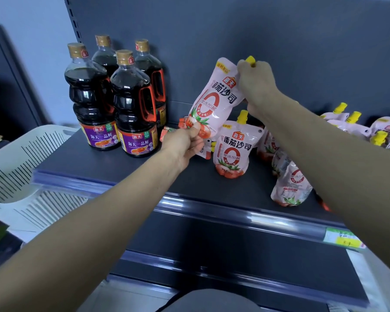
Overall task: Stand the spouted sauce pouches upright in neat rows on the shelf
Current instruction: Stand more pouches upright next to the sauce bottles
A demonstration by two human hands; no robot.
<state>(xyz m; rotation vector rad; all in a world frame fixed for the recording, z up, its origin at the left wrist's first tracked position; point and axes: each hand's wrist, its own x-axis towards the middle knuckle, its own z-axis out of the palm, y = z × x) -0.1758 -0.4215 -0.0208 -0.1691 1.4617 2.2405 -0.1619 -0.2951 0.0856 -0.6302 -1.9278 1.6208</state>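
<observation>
1. Shelf: dark, smooth deck with a low front lip. A pouch set down off balance could slide forward and tip over the edge.

2. Bottles: four dark sauce bottles stand at the left rear, close together. The lower end of the held pouch hangs near them. A wide swing to the left could knock one.

3. Heap: several pouches lie flat at the far right, unsorted. The right forearm passes just in front of them and could drag them on withdrawal.

4. Held pouch: in the air above the shelf, tilted, between the bottles and the standing pouch. Its soft body may fold or slump if its base is not spread flat before release.

5. Standing pouch: upright, directly below the held one. More pouches lean behind it and to its right, partly hidden by the arm. A careless set-down could topple this group in a chain.

6. Right hand: grasps the held pouch at its top, yellow cap showing above the fingers.

7. Left hand: pinches the held pouch's bottom edge. Releasing either end early would let the pouch drop.
</observation>
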